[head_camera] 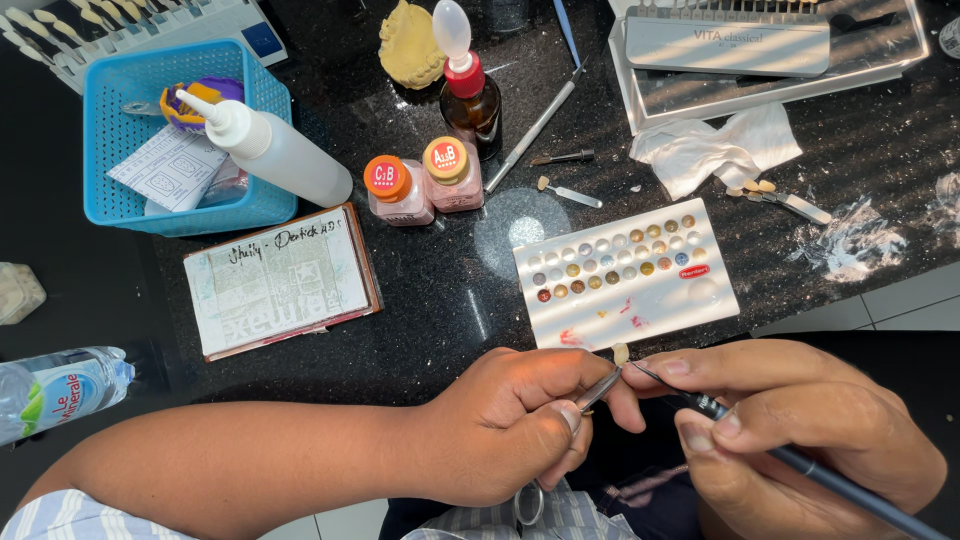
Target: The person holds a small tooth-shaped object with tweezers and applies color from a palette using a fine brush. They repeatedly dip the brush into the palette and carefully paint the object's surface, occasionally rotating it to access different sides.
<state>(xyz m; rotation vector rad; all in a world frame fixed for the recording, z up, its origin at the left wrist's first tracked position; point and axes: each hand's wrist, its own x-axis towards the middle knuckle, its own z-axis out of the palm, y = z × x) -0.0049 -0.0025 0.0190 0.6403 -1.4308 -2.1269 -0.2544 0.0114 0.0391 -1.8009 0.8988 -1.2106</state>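
Dark speckled worktop (440, 300), seen from above your hands. Farthest ahead of your right hand lies a grey shade-guide tray (760, 50), put back out of the working area; ahead and well left of your left hand stands a blue basket (110, 130) holding a white squeeze bottle (275, 150), which keeps loose items corralled. Nearer, ahead of your left forearm, a paper-covered slab (275, 280) lies flat. Just ahead of both hands sits the white well palette (625, 275), placed within a short reach of the brush. Beyond it stand two small orange-capped jars (420, 180) and a brown dropper bottle (470, 85), upright and grouped.

Your left hand (510, 420) is closed around metal forceps (598, 388), wrist turned inward, thumb pressing the shank; the forceps tip carries a small pale tooth piece (621, 353), raised just below the palette's near edge so both hands meet over it. Your right hand (800, 420) pinches a dark thin brush (720, 412) pen-fashion, fingers curled, its tip touching or nearly touching the piece
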